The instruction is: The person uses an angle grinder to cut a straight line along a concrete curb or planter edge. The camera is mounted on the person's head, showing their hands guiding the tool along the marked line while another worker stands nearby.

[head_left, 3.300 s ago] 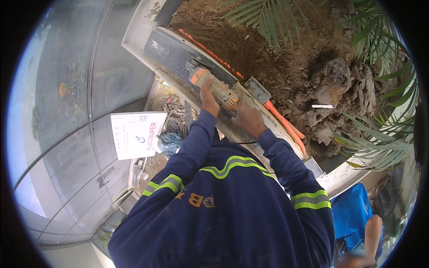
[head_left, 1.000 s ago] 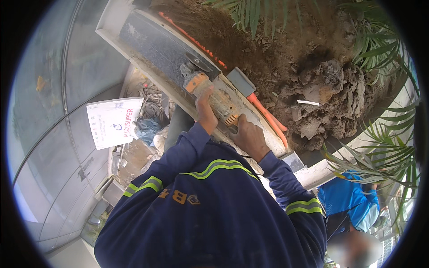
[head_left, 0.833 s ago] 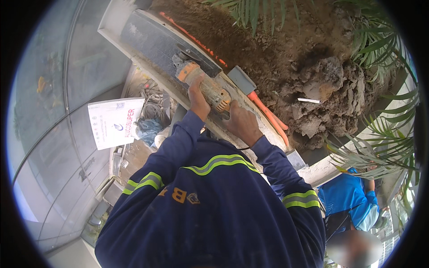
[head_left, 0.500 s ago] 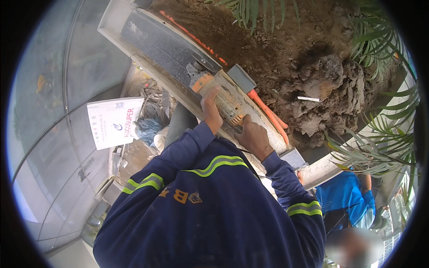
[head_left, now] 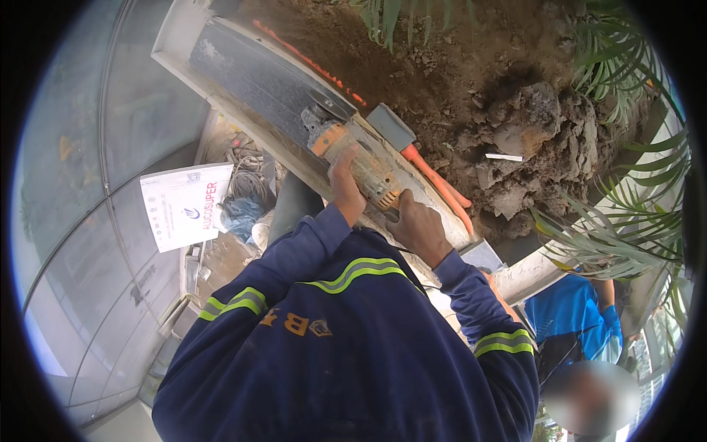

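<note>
two hands close around an angle grinder (head_left: pixel 368 169): the left hand (head_left: pixel 346 183) wraps its worn orange body behind the head, and the right hand (head_left: pixel 421 227) grips the near, rear end. the grinder lies slantwise over the planter wall (head_left: pixel 379 149), its disc (head_left: pixel 329 102) above the right end of a dark stone slab (head_left: pixel 258 81); whether the disc touches the stone, i cannot tell. judging by how things lie, the work is under way and unfinished: the slab covers the wall top toward the far left, while the stretch to the right is rough and bare of stone, and no completed cut can be made out. beyond that stretch, an orange-handled tool (head_left: pixel 391 127) with a grey head, perhaps a mallet, rests beside the soil (head_left: pixel 442 66). to the left are a white printed panel (head_left: pixel 173 210) and coiled rope (head_left: pixel 249 177).
</note>
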